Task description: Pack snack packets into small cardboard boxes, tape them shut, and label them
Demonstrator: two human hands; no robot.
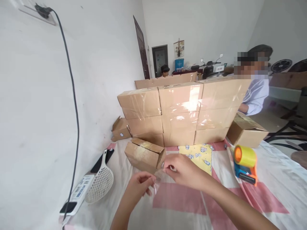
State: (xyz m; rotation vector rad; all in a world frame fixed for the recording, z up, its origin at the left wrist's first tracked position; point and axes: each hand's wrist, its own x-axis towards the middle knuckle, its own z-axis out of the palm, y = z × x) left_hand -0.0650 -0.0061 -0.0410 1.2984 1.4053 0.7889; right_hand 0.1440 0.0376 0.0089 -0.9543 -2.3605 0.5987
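Nearest the camera, the left hand (139, 183) and the right hand (183, 171) meet above a desk (182, 204) covered in a soft cloth of white and pink blocks. Between them hangs a small clear plastic bag (158, 179), thin, glossy and crinkled. The left fingers (150, 182) are pressed together, pinching its lower left edge; the right fingers (168, 166) pinch its upper right edge. The bag's long axis runs slantwise, from low on the left to high on the right, and it is held just off the cloth, directly in front of the open carton.

Left of the hands lies a white perforated plastic scoop (100, 183), oval, its handle pointing away toward the wall. Beside it sits a flat white scale (78, 195) with a black cable (74, 121) climbing the wall.

Just beyond the hands stands a small open carton (144, 155) of brown corrugated cardboard, its flaps up. Right of it lies a yellow printed sheet (199, 155), and farther right a tape dispenser (246, 163), orange and blue, carrying a yellowish roll.

Behind the open carton rises a stacked wall of sealed cartons (179, 111), boxy, with shiny tape across their faces. Beyond the stack, to the right, sits a person in a pale shirt (257, 94).
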